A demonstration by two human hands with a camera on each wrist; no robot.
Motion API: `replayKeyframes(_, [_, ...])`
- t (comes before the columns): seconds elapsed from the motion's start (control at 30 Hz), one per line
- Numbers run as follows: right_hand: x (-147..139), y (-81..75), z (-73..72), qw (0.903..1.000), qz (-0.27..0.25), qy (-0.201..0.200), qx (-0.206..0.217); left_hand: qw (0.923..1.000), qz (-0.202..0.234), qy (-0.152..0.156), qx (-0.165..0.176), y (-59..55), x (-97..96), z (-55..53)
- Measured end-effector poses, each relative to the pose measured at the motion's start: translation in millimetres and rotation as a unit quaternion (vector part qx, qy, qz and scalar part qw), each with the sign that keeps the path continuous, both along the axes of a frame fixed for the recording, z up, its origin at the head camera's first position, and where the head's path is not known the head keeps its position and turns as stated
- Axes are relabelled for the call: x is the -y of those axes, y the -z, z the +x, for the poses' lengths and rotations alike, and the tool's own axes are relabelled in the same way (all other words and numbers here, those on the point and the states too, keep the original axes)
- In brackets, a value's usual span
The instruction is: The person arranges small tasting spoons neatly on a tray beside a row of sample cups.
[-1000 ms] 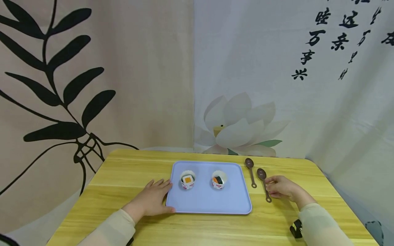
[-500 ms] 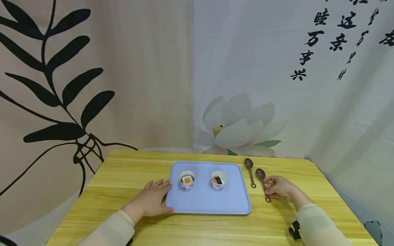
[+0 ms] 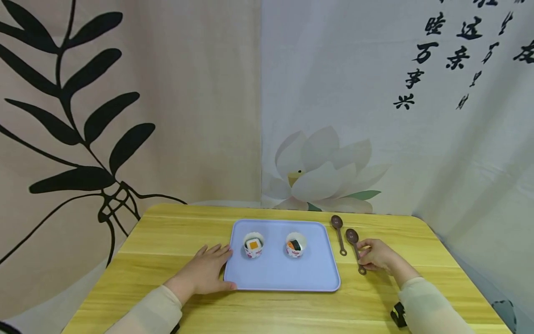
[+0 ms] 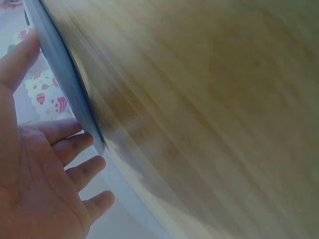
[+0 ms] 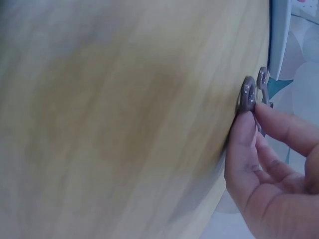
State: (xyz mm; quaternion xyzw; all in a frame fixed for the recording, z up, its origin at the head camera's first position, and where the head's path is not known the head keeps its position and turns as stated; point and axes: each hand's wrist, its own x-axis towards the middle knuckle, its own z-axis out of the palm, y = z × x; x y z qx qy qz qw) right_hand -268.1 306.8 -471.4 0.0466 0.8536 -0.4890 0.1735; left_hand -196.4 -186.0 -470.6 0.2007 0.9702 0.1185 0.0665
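Note:
Along the left edge of a pale blue tray, my left hand rests with fingers spread and fairly straight; its thumb and fingertips touch the rim in the left wrist view. On the tray stand two patterned paper cups, the left cup with a white and orange piece inside, the right cup with an orange, black and white piece. My right hand pinches the handle of the nearer brown spoon between thumb and fingers. Its ring-ended handle shows in the right wrist view.
A second brown spoon lies between the tray and the held spoon. The wooden table has its far edge near a printed curtain. A small black object sits by the right sleeve.
The held spoon and my right hand have shifted very slightly left. My left hand and the tray stay in place.

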Motion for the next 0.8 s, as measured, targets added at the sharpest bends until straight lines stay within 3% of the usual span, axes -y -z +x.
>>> replayKeyframes(0.8, [1.7,4.2,-0.8,1.0,0.007,-0.001,-0.006,1.0,0.002,0.006,-0.001,-1.1,1.9,0.7])
